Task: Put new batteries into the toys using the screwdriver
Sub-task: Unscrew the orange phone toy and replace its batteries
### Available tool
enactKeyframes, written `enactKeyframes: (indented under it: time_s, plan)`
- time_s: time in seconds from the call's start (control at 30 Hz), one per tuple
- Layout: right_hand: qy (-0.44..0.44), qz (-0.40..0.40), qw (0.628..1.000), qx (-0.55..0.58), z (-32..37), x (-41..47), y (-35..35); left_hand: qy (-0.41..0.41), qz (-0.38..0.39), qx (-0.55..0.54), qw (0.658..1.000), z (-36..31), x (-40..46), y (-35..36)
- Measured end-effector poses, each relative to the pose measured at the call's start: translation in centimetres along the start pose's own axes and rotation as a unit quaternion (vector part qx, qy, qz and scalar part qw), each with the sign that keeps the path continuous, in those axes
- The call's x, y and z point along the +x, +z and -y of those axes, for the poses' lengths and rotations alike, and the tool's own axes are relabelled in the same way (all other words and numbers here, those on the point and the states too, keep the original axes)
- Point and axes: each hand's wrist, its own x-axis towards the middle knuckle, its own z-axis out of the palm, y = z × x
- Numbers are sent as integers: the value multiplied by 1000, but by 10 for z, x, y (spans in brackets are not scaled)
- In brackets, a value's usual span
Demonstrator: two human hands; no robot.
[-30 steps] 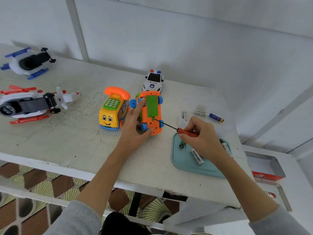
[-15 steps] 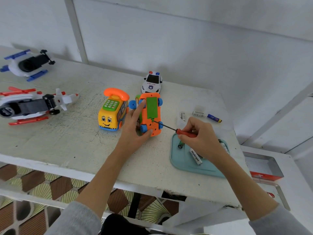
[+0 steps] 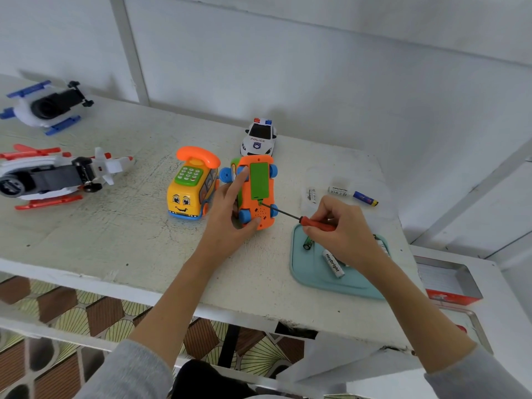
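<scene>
With the green battery cover not yet off, the left hand grips the overturned orange toy while right-hand fingers pinch the screwdriver, tip at the cover screw; batteries wait just beneath those fingers, other toys untouched.

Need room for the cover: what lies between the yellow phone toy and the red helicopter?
Head view: only bare tabletop between phone toy and helicopter.
</scene>
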Motion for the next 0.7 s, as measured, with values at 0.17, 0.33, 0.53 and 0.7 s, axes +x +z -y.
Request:
enactKeyframes:
  time_s: [0.17,0.33,0.53,0.7]
  plan:
    - [-2,1,1000,-3,-1,1,-2,3,6,-1,1000,1,2,0]
    - [-10,1,1000,-8,0,1,-2,3,6,-9,1000,0,2,0]
    - [-19,-2,1000,-21,-1,1,-3,13,4,-5,1000,0,2,1]
    - [-21,-1,1000,12,3,-1,-5,23,-5,10,1000,2,3,2]
